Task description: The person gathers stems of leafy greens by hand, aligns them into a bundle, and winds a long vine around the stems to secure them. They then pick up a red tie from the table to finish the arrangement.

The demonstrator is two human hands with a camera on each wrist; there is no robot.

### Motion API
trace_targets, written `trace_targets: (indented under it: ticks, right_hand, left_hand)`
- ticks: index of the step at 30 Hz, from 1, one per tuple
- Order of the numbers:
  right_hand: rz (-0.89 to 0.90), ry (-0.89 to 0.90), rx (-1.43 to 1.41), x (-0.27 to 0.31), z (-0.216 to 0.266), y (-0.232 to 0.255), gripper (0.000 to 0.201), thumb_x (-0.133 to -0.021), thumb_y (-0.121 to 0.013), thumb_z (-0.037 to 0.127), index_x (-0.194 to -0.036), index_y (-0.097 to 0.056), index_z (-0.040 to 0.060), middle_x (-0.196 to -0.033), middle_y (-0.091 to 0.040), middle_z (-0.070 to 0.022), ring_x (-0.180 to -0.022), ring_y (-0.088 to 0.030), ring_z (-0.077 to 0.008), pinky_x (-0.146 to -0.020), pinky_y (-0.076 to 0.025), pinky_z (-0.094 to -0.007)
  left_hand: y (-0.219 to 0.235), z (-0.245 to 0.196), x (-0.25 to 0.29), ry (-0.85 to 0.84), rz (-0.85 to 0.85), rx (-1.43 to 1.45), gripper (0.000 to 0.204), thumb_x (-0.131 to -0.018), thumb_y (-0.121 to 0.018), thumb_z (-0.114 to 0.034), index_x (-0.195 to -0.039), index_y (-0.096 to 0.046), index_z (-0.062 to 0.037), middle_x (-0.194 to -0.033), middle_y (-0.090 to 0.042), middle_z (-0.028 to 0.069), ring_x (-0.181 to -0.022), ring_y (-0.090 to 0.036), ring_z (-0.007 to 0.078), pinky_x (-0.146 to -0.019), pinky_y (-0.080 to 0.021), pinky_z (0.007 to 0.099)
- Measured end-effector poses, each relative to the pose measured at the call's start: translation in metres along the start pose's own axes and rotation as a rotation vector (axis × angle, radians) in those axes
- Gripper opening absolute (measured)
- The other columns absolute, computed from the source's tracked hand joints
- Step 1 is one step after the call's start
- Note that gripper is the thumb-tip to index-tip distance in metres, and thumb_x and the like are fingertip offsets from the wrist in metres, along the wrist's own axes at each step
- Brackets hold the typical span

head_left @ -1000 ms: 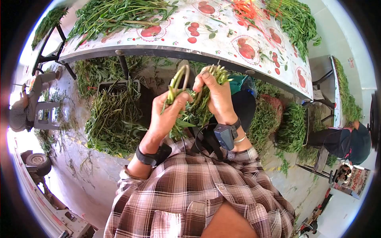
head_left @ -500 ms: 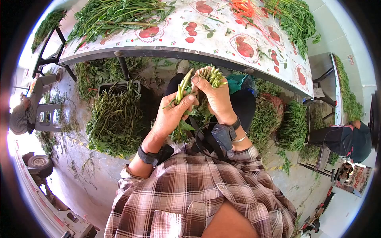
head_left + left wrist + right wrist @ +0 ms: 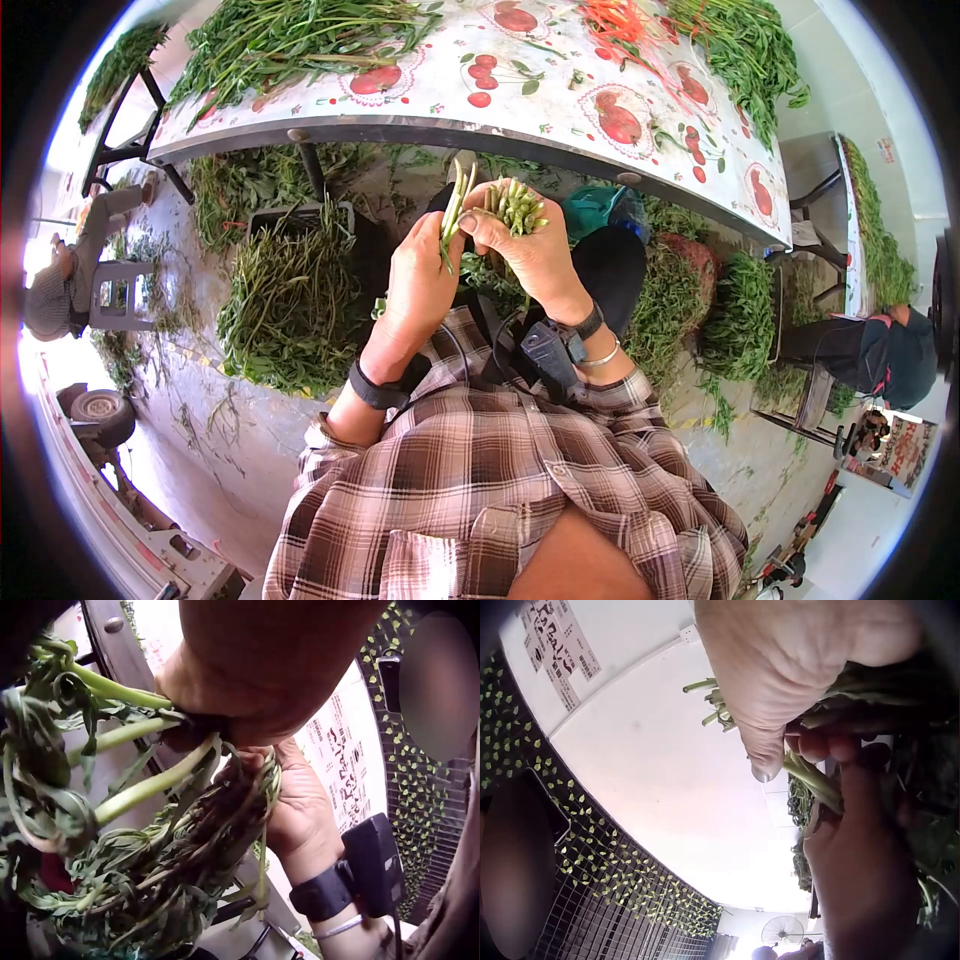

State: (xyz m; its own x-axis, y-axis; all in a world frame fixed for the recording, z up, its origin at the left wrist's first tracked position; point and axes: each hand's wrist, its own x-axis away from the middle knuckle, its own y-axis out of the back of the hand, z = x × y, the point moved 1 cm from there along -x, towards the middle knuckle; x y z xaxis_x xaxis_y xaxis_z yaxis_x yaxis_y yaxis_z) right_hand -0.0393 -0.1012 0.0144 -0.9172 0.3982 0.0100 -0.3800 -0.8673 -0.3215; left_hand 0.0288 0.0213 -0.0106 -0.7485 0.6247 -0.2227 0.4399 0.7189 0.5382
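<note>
Over the lap, my right hand (image 3: 545, 262) grips a thick bunch of leafy green stems (image 3: 520, 208), cut ends pointing up and away, thumb across them. Close beside it, my left hand (image 3: 415, 272) pinches a few pale green stems (image 3: 458, 205) that stand almost upright. In the left wrist view, several stems (image 3: 154, 787) run out from under the left hand (image 3: 247, 682), and wilted leaves (image 3: 127, 862) hang below the right hand (image 3: 300, 806). The right wrist view has the right thumb (image 3: 765, 761) right at the stem (image 3: 814, 782) in the left hand (image 3: 862, 862).
Ahead is a table (image 3: 440, 95) with a fruit-print cover, bearing greens (image 3: 290, 45) and red-orange strips (image 3: 625, 25). A heaped crate of greens (image 3: 285, 300) stands left; more greens (image 3: 735, 310) stand right. Two other people sit at the sides, near a grey stool (image 3: 120, 290).
The left hand's earlier stems, one of them looped, are gone from its fingertips; it now pinches a few straight, upright ones. The right hand's bunch has tipped so its cut ends face the camera more.
</note>
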Motion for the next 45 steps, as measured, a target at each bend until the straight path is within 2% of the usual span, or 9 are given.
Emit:
trace_targets:
  ticks: [3,10,12,19,24,30,34,38,45]
  right_hand:
    - [-0.030,-0.004,0.029,0.001,-0.004,-0.002,0.019,-0.081,-0.072,0.009,-0.093,-0.060,0.0013,-0.073,-0.058,0.0029,-0.062,-0.051,-0.0035,-0.055,-0.041,-0.0192]
    - [-0.078,-0.022,0.115,-0.002,-0.005,0.000,0.012,-0.083,-0.068,0.007,-0.088,-0.059,0.0014,-0.072,-0.058,0.0026,-0.061,-0.050,-0.0028,-0.054,-0.041,-0.0192]
    - [-0.086,-0.018,0.101,-0.002,-0.009,0.003,0.008,-0.084,-0.065,0.007,-0.086,-0.060,0.0015,-0.069,-0.057,0.0027,-0.059,-0.050,-0.0033,-0.053,-0.040,-0.0195]
    - [-0.120,0.011,0.062,-0.003,-0.004,0.012,0.009,-0.085,-0.063,0.010,-0.086,-0.061,0.0015,-0.067,-0.057,0.0015,-0.056,-0.050,-0.0046,-0.051,-0.039,-0.0203]
    - [-0.142,0.004,0.057,-0.004,-0.004,0.015,0.010,-0.085,-0.063,0.011,-0.086,-0.061,0.0018,-0.067,-0.056,0.0008,-0.056,-0.050,-0.0053,-0.052,-0.039,-0.0204]
    - [-0.095,0.056,-0.066,-0.005,-0.007,0.019,0.019,-0.085,-0.067,0.017,-0.093,-0.060,0.0011,-0.066,-0.055,0.0004,-0.058,-0.051,-0.0069,-0.054,-0.039,-0.0213]
    - [-0.060,0.004,-0.110,-0.005,-0.007,0.018,0.024,-0.084,-0.068,0.017,-0.098,-0.059,-0.0004,-0.068,-0.056,0.0001,-0.058,-0.051,-0.0073,-0.055,-0.040,-0.0215]
    - [-0.070,-0.008,-0.100,-0.004,-0.010,0.016,0.024,-0.084,-0.069,0.015,-0.099,-0.059,-0.0007,-0.070,-0.056,-0.0001,-0.058,-0.051,-0.0073,-0.055,-0.040,-0.0213]
    - [-0.133,-0.011,-0.031,-0.005,-0.013,0.017,0.016,-0.084,-0.067,0.013,-0.092,-0.061,0.0008,-0.069,-0.058,-0.0006,-0.057,-0.051,-0.0067,-0.053,-0.038,-0.0205]
  left_hand:
    - [-0.003,0.006,0.003,-0.071,-0.050,-0.124,0.013,-0.084,-0.056,-0.006,-0.094,-0.049,-0.0016,-0.087,-0.055,0.0173,-0.078,-0.056,0.0429,-0.062,-0.045,0.0451]
    - [-0.005,0.000,0.005,-0.023,0.012,-0.159,0.015,-0.083,-0.056,-0.009,-0.095,-0.049,-0.0027,-0.088,-0.055,0.0178,-0.077,-0.056,0.0421,-0.063,-0.045,0.0461]
    - [-0.004,0.000,0.005,0.000,0.035,-0.095,0.013,-0.085,-0.059,-0.009,-0.091,-0.052,0.0002,-0.083,-0.057,0.0193,-0.076,-0.057,0.0381,-0.065,-0.046,0.0389]
    - [0.003,-0.008,0.004,0.063,0.123,0.143,0.021,-0.085,-0.063,-0.017,-0.084,-0.052,0.0009,-0.073,-0.053,0.0163,-0.064,-0.054,0.0297,-0.059,-0.043,0.0372]
    - [0.003,-0.003,0.006,0.107,0.225,0.195,0.029,-0.092,-0.056,-0.027,-0.089,-0.054,0.0015,-0.070,-0.051,0.0138,-0.062,-0.049,0.0230,-0.059,-0.042,0.0344]
    - [0.006,-0.010,0.007,0.178,0.169,0.282,0.030,-0.097,-0.049,-0.028,-0.094,-0.056,0.0012,-0.070,-0.050,0.0122,-0.063,-0.048,0.0197,-0.060,-0.042,0.0333]
    - [0.007,-0.006,0.006,0.188,0.146,0.271,0.027,-0.096,-0.050,-0.026,-0.094,-0.056,0.0005,-0.071,-0.051,0.0125,-0.063,-0.049,0.0206,-0.060,-0.042,0.0330]
    - [0.002,-0.001,0.005,0.044,0.123,0.172,0.021,-0.093,-0.054,-0.021,-0.091,-0.055,0.0001,-0.071,-0.048,0.0127,-0.062,-0.047,0.0263,-0.058,-0.041,0.0337]
    - [0.002,-0.003,0.005,-0.011,0.133,0.051,0.013,-0.086,-0.057,-0.011,-0.090,-0.053,0.0004,-0.079,-0.049,0.0146,-0.068,-0.053,0.0350,-0.059,-0.042,0.0390]
